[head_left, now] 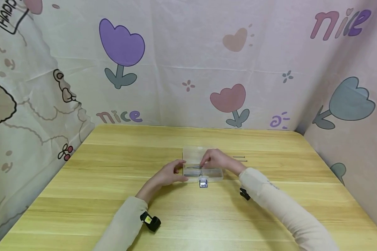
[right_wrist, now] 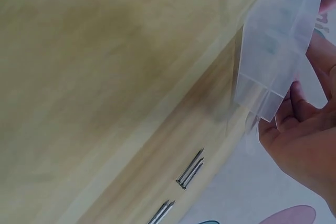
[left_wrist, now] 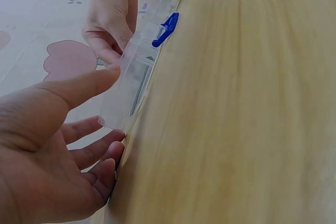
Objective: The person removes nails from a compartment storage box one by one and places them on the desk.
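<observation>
A clear plastic compartment box lies with its lid raised at the back and a blue latch at the front. My left hand steadies the box's left end, thumb at the front corner and fingers toward the back. Over the rear compartments, my right hand has its fingertips pinched together at the end of thin metal nails; how many it holds is hidden. Another nail lies in the front left compartment, seen through the wall in the left wrist view.
Several loose nails lie in two small groups on the wooden table, right of the box and behind the right forearm. A printed cloth hangs along the table's back and sides.
</observation>
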Tool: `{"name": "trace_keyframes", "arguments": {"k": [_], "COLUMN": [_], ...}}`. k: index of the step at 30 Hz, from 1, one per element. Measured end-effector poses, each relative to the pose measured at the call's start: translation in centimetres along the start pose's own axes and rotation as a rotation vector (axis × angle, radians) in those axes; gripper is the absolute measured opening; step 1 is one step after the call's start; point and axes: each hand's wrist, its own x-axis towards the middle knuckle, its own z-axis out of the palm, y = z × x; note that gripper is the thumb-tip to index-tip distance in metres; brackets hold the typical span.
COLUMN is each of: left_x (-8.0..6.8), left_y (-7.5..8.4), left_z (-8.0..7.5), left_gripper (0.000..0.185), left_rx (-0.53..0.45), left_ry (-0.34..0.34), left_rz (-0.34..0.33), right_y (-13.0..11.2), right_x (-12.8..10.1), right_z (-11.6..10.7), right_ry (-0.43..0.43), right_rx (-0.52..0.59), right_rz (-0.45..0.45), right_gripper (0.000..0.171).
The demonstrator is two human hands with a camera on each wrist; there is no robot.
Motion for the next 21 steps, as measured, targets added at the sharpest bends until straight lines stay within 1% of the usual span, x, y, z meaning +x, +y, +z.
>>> {"name": "trace_keyframes", "arguments": {"k": [5, 9, 21], "left_x": [-0.02, 0.04, 0.04], "left_y": [0.05, 0.0, 0.03], "left_z": [0.0, -0.01, -0.04], "left_gripper": [0.069, 0.07, 0.071], "left_rx": [-0.006, -0.008, -0.006], "left_ry": [-0.006, -0.009, -0.002], "left_rz": [-0.01, -0.012, -0.015], "right_y": [0.19, 0.36, 0.54], "right_x": [0.18, 0.23, 0.39], "right_z": [0.22, 0.41, 0.89], "right_ry": [-0.007, -0.014, -0.013], "right_rx": [-0.014, -0.003, 0.019], "right_rz": [-0.03, -0.05, -0.009], "right_gripper": [0.009, 0.01, 0.012]}}
